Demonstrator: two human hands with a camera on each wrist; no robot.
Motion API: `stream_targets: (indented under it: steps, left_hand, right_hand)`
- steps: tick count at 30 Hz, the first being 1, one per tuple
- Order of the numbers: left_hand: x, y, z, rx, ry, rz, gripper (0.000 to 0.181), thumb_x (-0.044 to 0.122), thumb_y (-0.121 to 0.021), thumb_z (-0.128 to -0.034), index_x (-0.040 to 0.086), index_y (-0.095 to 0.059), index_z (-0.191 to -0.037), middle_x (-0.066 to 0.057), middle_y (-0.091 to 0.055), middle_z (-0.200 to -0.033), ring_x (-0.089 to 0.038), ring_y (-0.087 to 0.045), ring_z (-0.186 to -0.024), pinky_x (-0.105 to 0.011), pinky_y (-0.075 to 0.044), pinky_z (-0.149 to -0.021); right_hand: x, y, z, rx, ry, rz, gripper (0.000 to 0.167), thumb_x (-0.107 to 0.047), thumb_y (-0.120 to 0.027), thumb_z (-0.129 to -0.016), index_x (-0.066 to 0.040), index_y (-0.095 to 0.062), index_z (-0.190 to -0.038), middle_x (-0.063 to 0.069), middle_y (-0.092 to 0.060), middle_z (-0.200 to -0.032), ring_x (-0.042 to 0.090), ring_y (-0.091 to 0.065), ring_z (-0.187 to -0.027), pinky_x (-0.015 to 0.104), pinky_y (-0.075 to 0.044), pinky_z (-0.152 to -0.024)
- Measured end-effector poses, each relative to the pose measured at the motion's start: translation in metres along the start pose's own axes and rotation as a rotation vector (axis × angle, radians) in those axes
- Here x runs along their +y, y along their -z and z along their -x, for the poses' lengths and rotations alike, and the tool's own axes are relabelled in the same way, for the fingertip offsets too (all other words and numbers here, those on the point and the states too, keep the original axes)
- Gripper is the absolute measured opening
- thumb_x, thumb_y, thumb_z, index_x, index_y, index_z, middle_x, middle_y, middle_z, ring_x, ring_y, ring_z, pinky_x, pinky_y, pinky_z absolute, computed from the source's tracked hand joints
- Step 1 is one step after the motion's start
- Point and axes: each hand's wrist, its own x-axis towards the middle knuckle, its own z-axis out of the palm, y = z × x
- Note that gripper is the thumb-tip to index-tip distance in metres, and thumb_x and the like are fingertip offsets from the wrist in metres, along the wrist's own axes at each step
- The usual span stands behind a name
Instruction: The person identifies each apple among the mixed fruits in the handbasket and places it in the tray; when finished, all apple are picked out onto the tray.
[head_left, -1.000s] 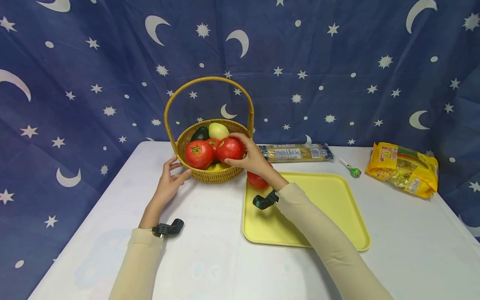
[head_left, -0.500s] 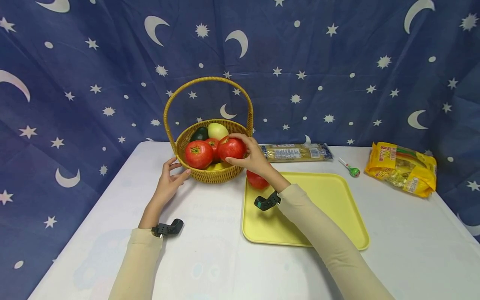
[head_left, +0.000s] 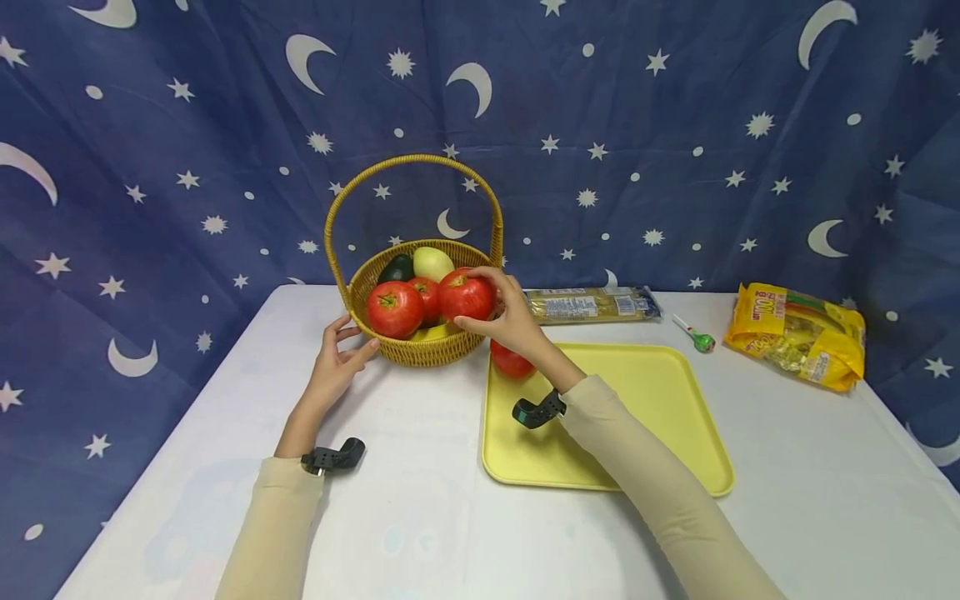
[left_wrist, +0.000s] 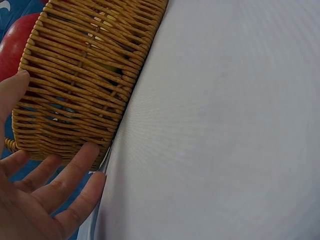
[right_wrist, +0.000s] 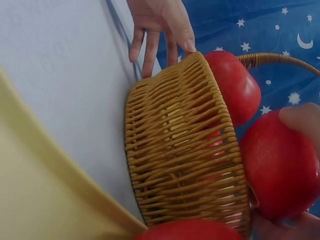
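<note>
My right hand holds a red tomato at the right rim of a wicker basket, thumb in front and fingers over its far side. My left hand touches the basket's left side; in the left wrist view the thumb meets the rim and the spread fingers lie against the weave. Inside are a large tomato, another red tomato, a dark green fruit, a pale yellow-green fruit and something yellow, mostly hidden. One more tomato sits on the yellow tray, partly behind my right forearm.
Behind the tray lies a long clear packet, perhaps of pasta. A lollipop and a yellow snack bag are at the right. The basket's tall handle arches up before the starry curtain.
My right hand and its tomato have shifted slightly right and up, away from the large tomato. The left hand keeps its place on the basket. The head view has turned slightly.
</note>
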Motion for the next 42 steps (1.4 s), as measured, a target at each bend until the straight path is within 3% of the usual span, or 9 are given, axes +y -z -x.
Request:
stream_targets:
  steps: [8, 16, 22, 31, 36, 42]
  left_hand:
    - [0.001, 0.0, 0.0, -0.001, -0.006, 0.006, 0.077, 0.024, -0.06, -0.0979, 0.007, -0.01, -0.154, -0.024, -0.032, -0.148, -0.043, -0.054, -0.118, -0.021, -0.047, -0.079]
    - [0.002, -0.002, -0.001, -0.007, 0.006, 0.0, 0.077, 0.024, -0.06, -0.0979, 0.007, -0.01, -0.154, -0.023, -0.031, -0.149, -0.041, -0.055, -0.118, -0.021, -0.047, -0.079]
    - [0.003, -0.002, 0.0, -0.015, 0.01, 0.003, 0.079, 0.024, -0.06, -0.0978, 0.008, -0.008, -0.155, -0.024, -0.029, -0.15, -0.041, -0.054, -0.119, -0.03, -0.049, -0.084]
    - [-0.001, -0.002, -0.001, -0.004, 0.0, 0.002, 0.077, 0.024, -0.059, -0.0983, 0.007, -0.009, -0.154, -0.023, -0.031, -0.149, -0.042, -0.053, -0.119, -0.016, -0.045, -0.077]
    - [-0.001, -0.002, -0.001, -0.006, -0.008, 0.013, 0.077, 0.024, -0.059, -0.0981, 0.006, -0.009, -0.154, -0.024, -0.031, -0.148, -0.043, -0.053, -0.119, -0.017, -0.046, -0.077]
    - [0.002, 0.0, 0.001, -0.015, 0.022, 0.006, 0.079, 0.025, -0.059, -0.0982, 0.009, -0.007, -0.155, -0.023, -0.029, -0.151, -0.042, -0.052, -0.122, -0.018, -0.046, -0.079]
  right_hand:
    - [-0.003, 0.006, 0.003, 0.005, -0.037, -0.051, 0.064, -0.017, -0.084, -0.077, -0.02, -0.049, -0.13, 0.015, -0.042, -0.132, 0.038, -0.055, -0.108, 0.05, -0.053, -0.087]
    - [-0.003, 0.012, 0.006, 0.006, -0.037, -0.071, 0.064, -0.016, -0.085, -0.076, -0.018, -0.048, -0.129, 0.016, -0.043, -0.13, 0.039, -0.057, -0.106, 0.05, -0.054, -0.086]
    - [-0.002, 0.018, 0.01, -0.003, -0.047, -0.067, 0.063, -0.018, -0.085, -0.076, -0.02, -0.051, -0.129, 0.014, -0.043, -0.133, 0.038, -0.059, -0.104, 0.048, -0.054, -0.087]
    - [-0.006, 0.027, 0.014, -0.006, -0.07, -0.105, 0.067, -0.014, -0.083, -0.078, -0.018, -0.047, -0.134, 0.013, -0.04, -0.14, 0.04, -0.057, -0.112, 0.049, -0.051, -0.091]
    - [-0.008, 0.031, 0.016, -0.006, -0.087, -0.111, 0.069, -0.009, -0.081, -0.079, -0.013, -0.044, -0.137, 0.016, -0.04, -0.141, 0.043, -0.055, -0.114, 0.05, -0.05, -0.093]
    - [-0.034, 0.037, 0.026, -0.002, -0.082, -0.133, 0.063, -0.003, -0.077, -0.08, -0.004, -0.043, -0.133, 0.021, -0.043, -0.133, 0.044, -0.057, -0.111, 0.049, -0.05, -0.092]
